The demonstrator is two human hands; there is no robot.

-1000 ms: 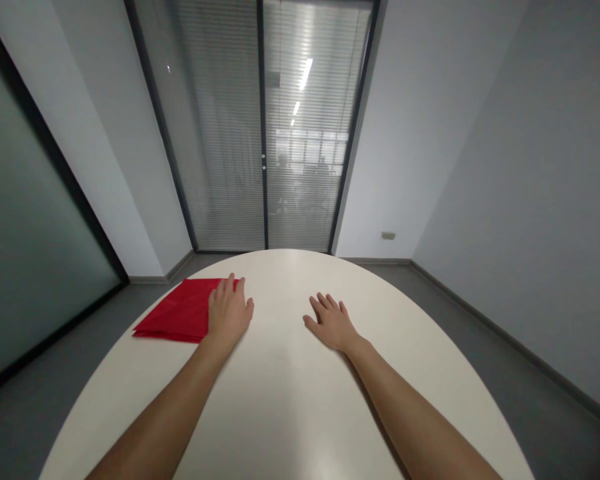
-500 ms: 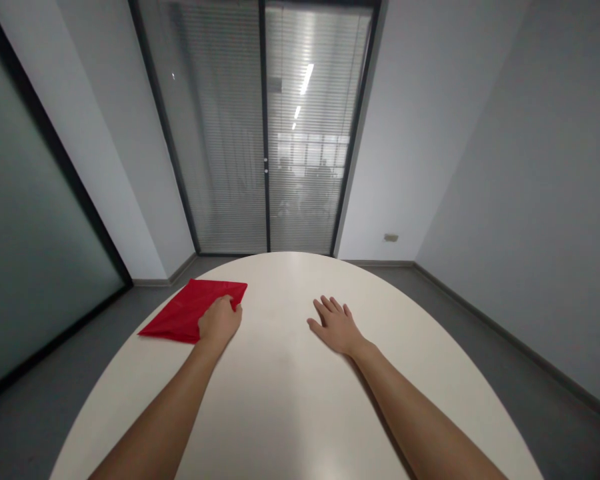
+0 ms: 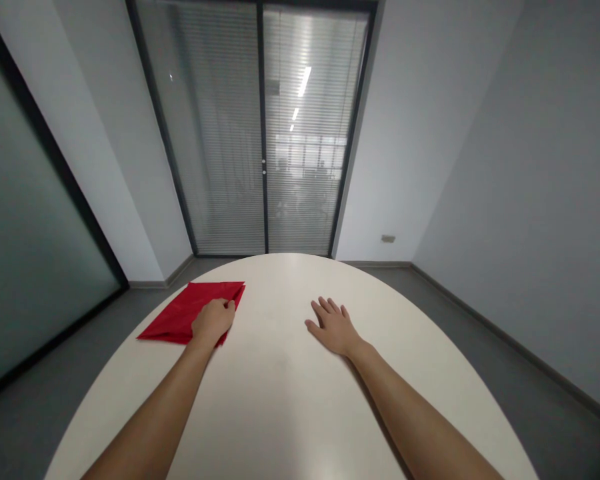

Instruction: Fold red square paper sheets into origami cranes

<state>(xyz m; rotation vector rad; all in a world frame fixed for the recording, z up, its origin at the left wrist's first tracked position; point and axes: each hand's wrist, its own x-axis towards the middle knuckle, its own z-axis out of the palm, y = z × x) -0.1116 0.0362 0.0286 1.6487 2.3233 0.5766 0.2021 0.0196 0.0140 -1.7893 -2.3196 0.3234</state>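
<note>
A folded, thin red cloth [image 3: 180,310] lies flat on the left part of the white table, its layers parting a little along the right edge. My left hand [image 3: 214,320] is closed on that right edge, with the fingers curled and pinching the fabric. Part of the cloth is hidden under the hand. To the right, my right hand [image 3: 334,328] rests palm down on the tabletop, fingers spread and holding nothing. It lies well apart from the cloth.
The round white table [image 3: 275,400] has its curved far edge in front of me. Beyond it stand glass doors [image 3: 300,200] with blinds. A frosted glass panel [image 3: 30,233] is on the left, and a plain wall [image 3: 545,200] on the right.
My left hand has shifted slightly left and pinches the cloth's right edge, where layers now separate and a lower corner shows beside the wrist. The right hand stays in place.
</note>
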